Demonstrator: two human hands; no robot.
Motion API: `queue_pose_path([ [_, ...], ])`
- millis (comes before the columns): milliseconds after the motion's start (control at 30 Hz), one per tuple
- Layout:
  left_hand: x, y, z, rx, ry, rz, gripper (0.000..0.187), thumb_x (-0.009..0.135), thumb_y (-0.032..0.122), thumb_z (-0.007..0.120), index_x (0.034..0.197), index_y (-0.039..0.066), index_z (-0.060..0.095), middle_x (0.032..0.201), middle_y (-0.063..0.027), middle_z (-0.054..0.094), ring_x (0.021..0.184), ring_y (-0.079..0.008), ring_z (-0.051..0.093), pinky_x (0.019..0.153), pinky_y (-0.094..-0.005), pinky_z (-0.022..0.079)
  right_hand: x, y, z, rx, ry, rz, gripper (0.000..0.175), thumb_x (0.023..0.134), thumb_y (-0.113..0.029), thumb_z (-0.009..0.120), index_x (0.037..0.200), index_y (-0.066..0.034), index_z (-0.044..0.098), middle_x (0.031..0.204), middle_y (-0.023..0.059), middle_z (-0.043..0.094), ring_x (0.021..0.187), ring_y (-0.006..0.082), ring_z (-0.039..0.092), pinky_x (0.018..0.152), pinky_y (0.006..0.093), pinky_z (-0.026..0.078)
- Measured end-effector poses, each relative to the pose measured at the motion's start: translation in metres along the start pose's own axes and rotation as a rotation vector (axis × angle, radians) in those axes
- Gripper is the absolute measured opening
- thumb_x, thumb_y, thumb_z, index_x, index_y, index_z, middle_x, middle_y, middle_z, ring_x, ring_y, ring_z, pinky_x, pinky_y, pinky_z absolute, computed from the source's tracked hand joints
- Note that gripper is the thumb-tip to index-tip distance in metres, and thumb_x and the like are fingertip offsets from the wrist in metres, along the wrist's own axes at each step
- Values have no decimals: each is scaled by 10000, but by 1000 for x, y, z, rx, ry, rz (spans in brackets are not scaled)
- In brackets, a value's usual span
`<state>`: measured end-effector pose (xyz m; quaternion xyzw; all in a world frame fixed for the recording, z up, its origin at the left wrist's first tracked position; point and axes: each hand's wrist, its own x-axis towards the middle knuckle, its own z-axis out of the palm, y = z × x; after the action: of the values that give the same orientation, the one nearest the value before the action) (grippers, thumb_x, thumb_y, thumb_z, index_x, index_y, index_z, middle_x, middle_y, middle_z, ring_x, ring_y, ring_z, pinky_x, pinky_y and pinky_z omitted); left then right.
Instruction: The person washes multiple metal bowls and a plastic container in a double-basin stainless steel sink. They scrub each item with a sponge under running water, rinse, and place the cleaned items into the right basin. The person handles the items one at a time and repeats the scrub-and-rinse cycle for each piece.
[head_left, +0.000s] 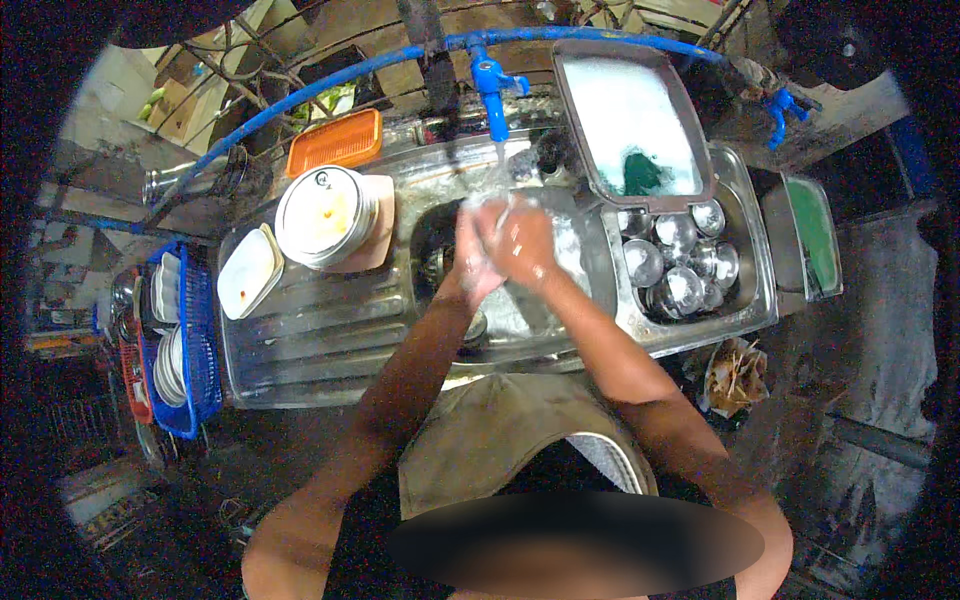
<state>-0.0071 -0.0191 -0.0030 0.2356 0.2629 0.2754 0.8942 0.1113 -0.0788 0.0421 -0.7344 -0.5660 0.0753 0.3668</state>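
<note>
Under the blue tap (493, 97), my left hand (472, 259) and my right hand (525, 238) are pressed together, wet and with some foam on them. Water runs from the tap onto the fingertips. My right hand lies curled against the palm side of my left. Whether anything is between them is hidden. Below both hands is the basin of a stainless steel sink (517, 322), where a metal vessel (437, 266) partly shows at the left.
Left on the drainboard (315, 345) stand stacked white bowls (326, 217) and small white dishes (247, 274). An orange basket (335, 142) lies behind. Right, a tub of suds (630, 112) with a green scouring pad (643, 174) overhangs a basin of metal cups (682, 289). A blue rack (191, 352) holds plates.
</note>
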Motion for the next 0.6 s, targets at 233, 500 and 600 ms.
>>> queue_pose_path([
  [233,-3,8,9,-348,-87,-168,489,1033,446,462,1335,92,611,1296,-97,671,1196,-303,642,1043,-477,508,-28,17,27,644,336,222,310,1034,-240,523,1134,-51,747,1160,152,740,1075,263,697,948,404,542],
  [500,25,-15,-3,-47,-104,-107,456,1087,472,445,1343,136,617,1281,-35,692,1146,-220,671,1014,-417,527,14,20,-3,409,-59,219,223,927,-213,615,931,-42,757,840,164,743,793,368,727,739,511,576],
  [600,24,2,5,-78,-133,-67,504,1061,512,464,1369,136,597,1343,-62,652,1242,-264,614,1071,-467,479,12,7,11,-402,-142,-22,247,963,-261,597,992,-79,762,802,135,711,800,393,703,740,481,571],
])
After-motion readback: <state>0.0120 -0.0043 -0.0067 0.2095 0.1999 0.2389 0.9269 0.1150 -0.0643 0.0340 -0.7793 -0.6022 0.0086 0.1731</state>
